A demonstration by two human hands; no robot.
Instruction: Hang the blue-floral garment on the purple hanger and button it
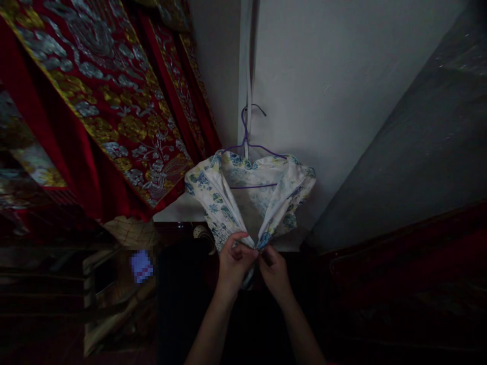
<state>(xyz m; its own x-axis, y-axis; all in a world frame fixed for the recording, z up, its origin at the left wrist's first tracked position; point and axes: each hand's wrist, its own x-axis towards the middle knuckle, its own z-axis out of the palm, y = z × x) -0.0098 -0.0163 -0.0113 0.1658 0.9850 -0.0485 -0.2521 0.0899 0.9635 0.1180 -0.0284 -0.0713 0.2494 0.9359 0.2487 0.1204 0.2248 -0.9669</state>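
A white shirt with blue and yellow flowers hangs by its shoulders on a thin purple hanger. Its collar lies spread, and the two front edges run down to meet at my hands. My left hand pinches the left front edge, thumb and forefinger together. Close beside it, my right hand pinches the other edge, the fingertips of both hands nearly touching. Whatever small fastening may be between the fingertips is hidden. Below my hands the shirt fades into darkness.
The hanger's hook is at a pale strip on a grey wall. Red cloth with gold and silver embroidery hangs at the left. Lower left stands a wooden stool or chair with a dark flat object and a blurred-out blue patch on it.
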